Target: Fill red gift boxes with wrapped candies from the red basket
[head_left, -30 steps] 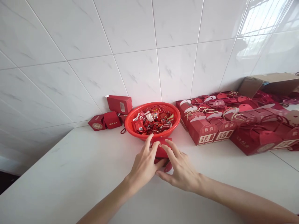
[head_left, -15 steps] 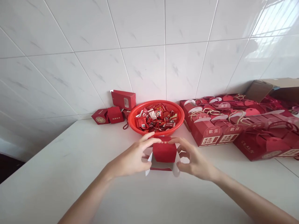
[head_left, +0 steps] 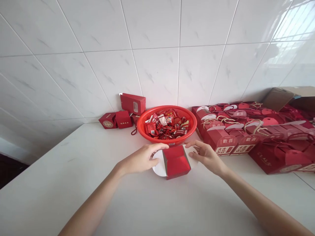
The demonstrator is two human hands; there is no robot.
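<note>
A small red paper candy box (head_left: pixel 177 165) stands on the table in front of me. Its red top panels are folded in, while its rounded white side flaps stick out left and right. My left hand (head_left: pixel 141 159) grips the left flap, thumb on the white face and fingers curled at the back corner. On the other side, my right hand (head_left: pixel 206 156) has the right flap between thumb and fingers. Right behind the box is a red plastic basket (head_left: pixel 140 129) of wrapped candies (head_left: pixel 167 123).
Several finished red gift boxes (head_left: pixel 222 141) with cord handles crowd the right side of the white table (head_left: pixel 73 164). A brown cardboard carton (head_left: pixel 278 97) sits behind them. Left of the basket, a few red boxes (head_left: pixel 123 119) lean by the tiled wall (head_left: pixel 105 75).
The upright red panel has come down over the box opening. The side flaps have spread outward, with my hands still at both sides. The view has shifted slightly.
</note>
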